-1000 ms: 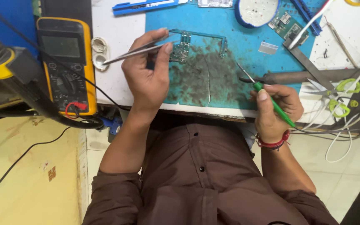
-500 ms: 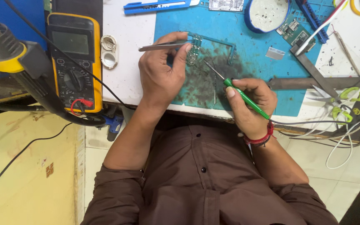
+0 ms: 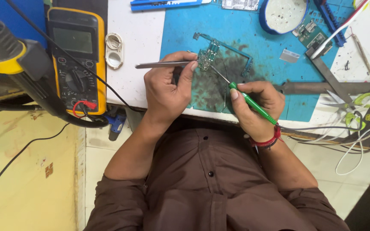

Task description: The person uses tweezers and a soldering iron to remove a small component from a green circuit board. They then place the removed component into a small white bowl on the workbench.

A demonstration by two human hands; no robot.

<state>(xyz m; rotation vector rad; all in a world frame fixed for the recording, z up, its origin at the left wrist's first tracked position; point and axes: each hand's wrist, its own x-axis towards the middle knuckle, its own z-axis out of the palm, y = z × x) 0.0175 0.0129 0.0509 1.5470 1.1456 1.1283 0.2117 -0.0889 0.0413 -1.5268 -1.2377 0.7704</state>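
Note:
My left hand (image 3: 168, 92) grips metal tweezers (image 3: 161, 65) that lie level, their tips at a small green circuit board (image 3: 208, 53) on the stained blue mat (image 3: 253, 34). My right hand (image 3: 258, 105) holds a thin green-handled tool (image 3: 253, 103) like a pen. Its metal tip (image 3: 219, 75) slants up and left and meets the lower edge of the board. Both hands rest close together on the mat near the front edge of the bench.
A yellow multimeter (image 3: 76, 60) with red and black leads sits at the left, beside a hot-air tool nozzle (image 3: 5, 55). A white round-slotted piece (image 3: 114, 50), a blue-rimmed dish (image 3: 283, 15), spare boards (image 3: 311, 32), scissors (image 3: 356, 107) and white cables (image 3: 356, 141) surround the mat.
My right hand has moved left from the bench's right side to the board, bringing the green tool's tip onto it. The left hand keeps the tweezers at the board.

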